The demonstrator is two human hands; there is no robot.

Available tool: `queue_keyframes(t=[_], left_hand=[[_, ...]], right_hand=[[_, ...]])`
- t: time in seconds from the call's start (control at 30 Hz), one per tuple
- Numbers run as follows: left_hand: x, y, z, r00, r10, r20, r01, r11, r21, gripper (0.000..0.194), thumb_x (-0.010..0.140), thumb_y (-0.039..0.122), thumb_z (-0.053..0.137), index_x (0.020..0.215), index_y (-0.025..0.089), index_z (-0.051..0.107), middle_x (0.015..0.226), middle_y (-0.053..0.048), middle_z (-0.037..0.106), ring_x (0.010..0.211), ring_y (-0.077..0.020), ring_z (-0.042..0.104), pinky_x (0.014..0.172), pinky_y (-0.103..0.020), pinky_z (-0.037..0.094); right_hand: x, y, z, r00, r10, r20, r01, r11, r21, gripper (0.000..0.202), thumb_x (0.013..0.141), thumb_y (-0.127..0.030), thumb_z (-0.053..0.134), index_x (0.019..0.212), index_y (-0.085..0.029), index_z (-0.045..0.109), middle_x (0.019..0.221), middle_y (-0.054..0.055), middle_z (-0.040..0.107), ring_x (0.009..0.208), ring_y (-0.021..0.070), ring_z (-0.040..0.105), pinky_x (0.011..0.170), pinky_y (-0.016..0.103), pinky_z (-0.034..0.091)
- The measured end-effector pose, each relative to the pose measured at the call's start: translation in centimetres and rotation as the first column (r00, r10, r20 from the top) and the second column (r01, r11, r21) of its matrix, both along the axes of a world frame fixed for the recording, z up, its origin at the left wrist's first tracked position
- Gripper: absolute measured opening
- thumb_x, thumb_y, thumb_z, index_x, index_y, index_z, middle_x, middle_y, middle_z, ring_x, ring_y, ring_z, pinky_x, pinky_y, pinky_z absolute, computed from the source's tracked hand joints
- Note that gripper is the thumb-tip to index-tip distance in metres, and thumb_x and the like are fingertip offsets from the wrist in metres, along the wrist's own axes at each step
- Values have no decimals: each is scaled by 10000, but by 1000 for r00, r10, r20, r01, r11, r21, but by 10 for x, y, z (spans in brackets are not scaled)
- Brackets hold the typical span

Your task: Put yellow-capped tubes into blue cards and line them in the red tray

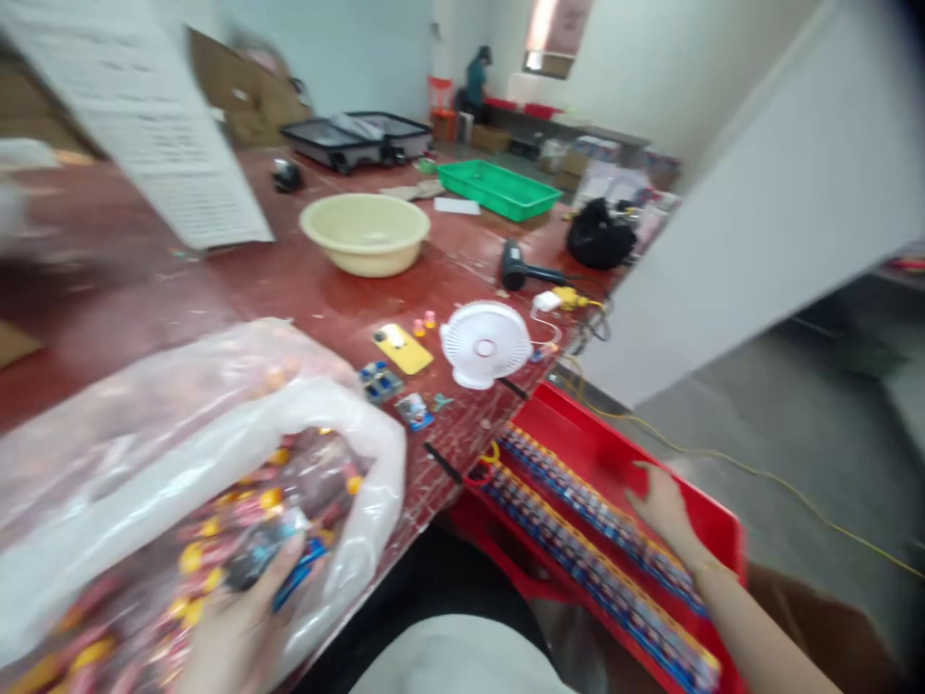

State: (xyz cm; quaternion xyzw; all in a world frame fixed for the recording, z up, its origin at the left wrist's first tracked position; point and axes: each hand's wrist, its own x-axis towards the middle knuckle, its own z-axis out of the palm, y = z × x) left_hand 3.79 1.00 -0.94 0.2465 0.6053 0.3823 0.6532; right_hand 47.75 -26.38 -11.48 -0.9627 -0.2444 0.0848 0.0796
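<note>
Over the open clear plastic bag (368, 429) at the lower left, my left hand (242, 617) has its fingers closed around a small blue packet (298, 576) with a clear, dark-looking front. Many small pink and yellow pieces (195, 559) lie in the bag beneath it. On the right, my right hand (661, 501) is over the red tray (578, 424), its thumb and fingers apart and nothing visible between them. Beside and below it, two long rows of upright blue packets (599, 569) with yellow tops stand in the tray.
The red table (238, 289) holds a white fan (486, 342), yellow phone (403, 348), cream basin (365, 231), hair dryer (515, 267), green tray (498, 191) and open suitcase (347, 140). A grey pillar stands right; a yellow cable (715, 453) crosses the floor. A person (477, 82) is far back.
</note>
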Motion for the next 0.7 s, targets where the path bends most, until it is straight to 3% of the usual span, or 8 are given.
queue_keyframes(t=[0.03,0.07,0.13,0.23,0.27,0.4,0.57,0.7], left_hand=[[2,-1,7,999,-11,41,11,1000,2,457,437,233,914,850,201,721,784,16,762,715,-165,703,658,-228,588],[2,-1,11,998,-17,54,15,1000,25,438,418,220,920,806,180,722,740,10,758,679,-159,698,634,-213,578],[-2,0,12,995,-52,86,46,996,76,393,440,231,914,772,154,720,728,-15,756,659,-174,696,626,-245,576],[-11,-2,8,994,-61,87,57,997,51,365,501,314,891,778,138,730,729,-51,756,665,-203,702,659,-311,580],[-13,-4,7,995,-62,84,60,998,31,362,527,339,878,790,136,735,741,-65,758,682,-211,706,676,-321,579],[-20,-9,9,993,-98,69,93,994,64,331,599,390,833,770,125,734,737,-92,754,667,-215,701,656,-312,561],[-25,-6,11,999,-15,42,9,988,152,345,542,405,853,676,121,713,612,-51,705,554,-180,639,573,-303,541],[-23,-2,11,1000,-7,18,5,992,124,344,505,363,868,718,128,734,663,-62,723,617,-207,658,583,-313,537]], right_hand=[[-10,23,12,993,104,54,-111,983,147,377,776,-262,569,1135,-175,500,1140,173,552,1130,330,527,899,494,443],[-26,50,26,966,222,130,-254,904,344,307,797,-267,548,1093,-192,513,1102,155,572,1086,312,551,900,486,449],[-79,114,55,853,463,239,-500,599,626,200,827,-268,561,1024,-238,536,1015,106,606,959,264,599,869,443,479],[-189,208,89,527,835,156,-662,289,691,128,866,-174,506,946,-266,545,952,66,636,923,224,617,836,375,502],[-223,235,94,414,907,73,-723,279,631,142,862,-142,497,917,-263,546,940,50,639,911,211,621,811,349,507],[-302,302,80,425,905,-3,-765,361,533,263,758,11,523,937,-177,564,829,105,659,762,232,641,691,344,497],[-291,309,78,372,927,-43,-800,343,493,244,738,7,537,906,-161,591,823,95,638,778,222,634,724,345,496],[-270,302,104,248,965,-89,-630,230,742,137,870,-202,526,996,-217,579,1034,70,600,989,199,582,867,352,480]])
